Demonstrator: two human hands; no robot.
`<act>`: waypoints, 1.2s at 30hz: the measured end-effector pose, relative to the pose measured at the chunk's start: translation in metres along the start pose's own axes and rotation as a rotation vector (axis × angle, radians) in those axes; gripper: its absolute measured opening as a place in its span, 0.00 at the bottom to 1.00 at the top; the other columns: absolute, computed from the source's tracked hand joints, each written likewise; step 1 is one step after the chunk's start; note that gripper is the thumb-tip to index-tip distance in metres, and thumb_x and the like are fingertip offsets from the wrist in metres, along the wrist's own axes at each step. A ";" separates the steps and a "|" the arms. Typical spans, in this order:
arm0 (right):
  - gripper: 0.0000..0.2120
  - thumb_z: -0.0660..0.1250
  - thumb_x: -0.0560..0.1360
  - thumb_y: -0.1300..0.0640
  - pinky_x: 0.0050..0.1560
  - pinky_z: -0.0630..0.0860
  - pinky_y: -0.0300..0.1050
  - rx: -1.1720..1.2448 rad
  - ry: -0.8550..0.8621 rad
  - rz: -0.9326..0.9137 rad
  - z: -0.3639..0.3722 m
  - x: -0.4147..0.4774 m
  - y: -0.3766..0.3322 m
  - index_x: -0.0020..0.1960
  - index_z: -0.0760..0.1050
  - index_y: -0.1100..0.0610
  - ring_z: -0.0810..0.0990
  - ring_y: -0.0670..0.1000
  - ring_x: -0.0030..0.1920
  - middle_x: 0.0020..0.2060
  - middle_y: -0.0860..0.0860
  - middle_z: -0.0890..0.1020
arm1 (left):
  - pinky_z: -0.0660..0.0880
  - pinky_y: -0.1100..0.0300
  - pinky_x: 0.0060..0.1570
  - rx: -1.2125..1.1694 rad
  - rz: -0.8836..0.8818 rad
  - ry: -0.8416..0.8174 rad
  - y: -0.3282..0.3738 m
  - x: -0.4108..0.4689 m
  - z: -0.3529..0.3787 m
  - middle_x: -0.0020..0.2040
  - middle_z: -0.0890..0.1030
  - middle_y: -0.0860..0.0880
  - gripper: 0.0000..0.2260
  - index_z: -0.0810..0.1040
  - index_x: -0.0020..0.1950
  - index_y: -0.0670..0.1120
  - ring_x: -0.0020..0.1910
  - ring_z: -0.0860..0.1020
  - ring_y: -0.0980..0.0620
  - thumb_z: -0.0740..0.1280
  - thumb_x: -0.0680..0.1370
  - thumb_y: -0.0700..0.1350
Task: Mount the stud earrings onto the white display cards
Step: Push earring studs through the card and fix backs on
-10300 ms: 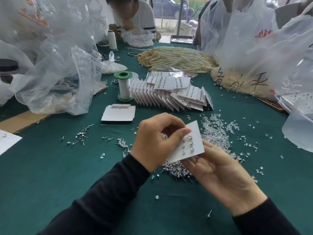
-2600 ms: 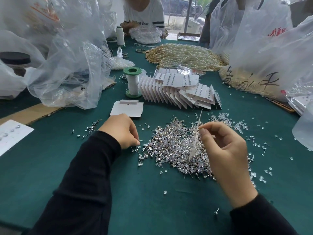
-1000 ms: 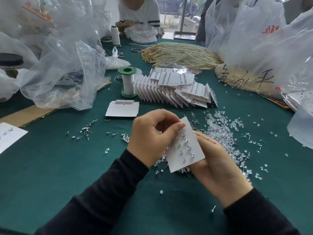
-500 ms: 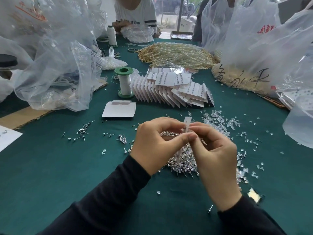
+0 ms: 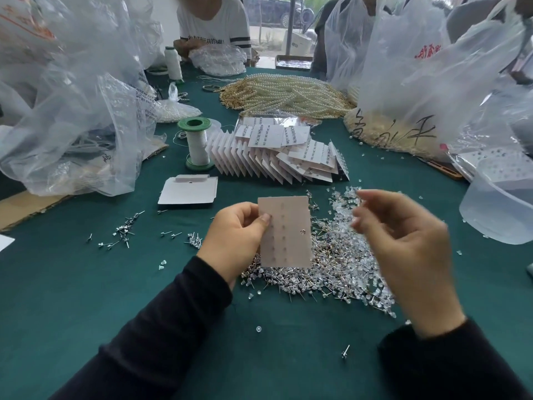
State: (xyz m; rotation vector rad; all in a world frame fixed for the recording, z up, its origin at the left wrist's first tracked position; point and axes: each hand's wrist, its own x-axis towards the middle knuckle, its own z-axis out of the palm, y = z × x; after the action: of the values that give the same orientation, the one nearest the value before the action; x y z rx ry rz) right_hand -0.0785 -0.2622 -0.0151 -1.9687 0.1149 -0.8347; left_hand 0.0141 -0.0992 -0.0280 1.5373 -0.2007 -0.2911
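My left hand [image 5: 235, 239] pinches the left edge of a white display card [image 5: 284, 230], held upright with its back toward me. Rows of small bumps show on the card, and one stud sits near its right edge. My right hand [image 5: 403, 243] hovers apart to the right of the card, blurred, its fingers loosely curled; whether it holds anything is unclear. A heap of silver stud earrings [image 5: 323, 272] lies on the green table under and behind the card. Clear earring backs [image 5: 346, 203] spread beyond it.
A stack of blank cards [image 5: 189, 192] lies left of centre. Behind it are a fanned row of filled cards [image 5: 274, 157], a green thread spool [image 5: 196, 144] and a pearl-strand heap [image 5: 285, 95]. Plastic bags crowd both sides. Loose studs [image 5: 124, 229] lie scattered left. Other people sit at the far end.
Half a second ago both hands met at the card's edge. Now my right hand has drawn away to the right and my left hand holds the card alone, its back turned to me.
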 end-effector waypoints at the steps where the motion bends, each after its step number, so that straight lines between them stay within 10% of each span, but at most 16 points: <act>1: 0.09 0.69 0.72 0.64 0.40 0.77 0.33 -0.152 0.019 0.053 -0.015 0.006 0.008 0.49 0.79 0.54 0.81 0.44 0.38 0.40 0.49 0.83 | 0.77 0.52 0.46 -0.020 -0.025 0.008 0.000 0.001 0.000 0.30 0.80 0.54 0.12 0.76 0.37 0.45 0.36 0.77 0.52 0.61 0.77 0.33; 5: 0.05 0.71 0.70 0.62 0.42 0.67 0.40 -0.667 -0.112 0.308 -0.056 0.017 0.039 0.46 0.82 0.57 0.74 0.41 0.36 0.38 0.50 0.79 | 0.75 0.47 0.47 -0.044 -0.097 0.038 0.000 0.003 -0.003 0.29 0.81 0.51 0.11 0.77 0.35 0.44 0.35 0.77 0.48 0.63 0.76 0.34; 15: 0.05 0.69 0.71 0.62 0.42 0.66 0.40 -0.710 -0.161 0.401 -0.051 0.009 0.057 0.38 0.81 0.55 0.76 0.49 0.38 0.36 0.51 0.81 | 0.76 0.64 0.24 -0.068 -0.151 0.040 -0.001 0.003 -0.004 0.25 0.81 0.51 0.09 0.76 0.34 0.41 0.25 0.80 0.56 0.65 0.74 0.33; 27: 0.00 0.71 0.68 0.65 0.38 0.74 0.35 -0.276 -0.032 -0.276 0.037 -0.006 -0.019 0.39 0.81 0.62 0.77 0.47 0.35 0.37 0.52 0.79 | 0.74 0.66 0.22 -0.061 -0.145 -0.016 -0.005 -0.001 0.001 0.24 0.80 0.49 0.10 0.76 0.33 0.38 0.23 0.78 0.55 0.65 0.73 0.31; 36: 0.03 0.71 0.68 0.69 0.41 0.70 0.29 -0.306 -0.019 -0.274 0.062 -0.013 -0.004 0.38 0.80 0.63 0.75 0.45 0.38 0.37 0.54 0.79 | 0.79 0.51 0.36 0.099 -0.065 0.015 -0.007 -0.003 0.005 0.32 0.77 0.41 0.11 0.77 0.30 0.40 0.33 0.76 0.45 0.67 0.73 0.35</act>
State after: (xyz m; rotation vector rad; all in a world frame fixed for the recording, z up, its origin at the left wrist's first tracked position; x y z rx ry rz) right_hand -0.0525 -0.2087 -0.0378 -2.3140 -0.0430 -1.0227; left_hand 0.0092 -0.1031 -0.0347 1.6456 -0.1549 -0.3247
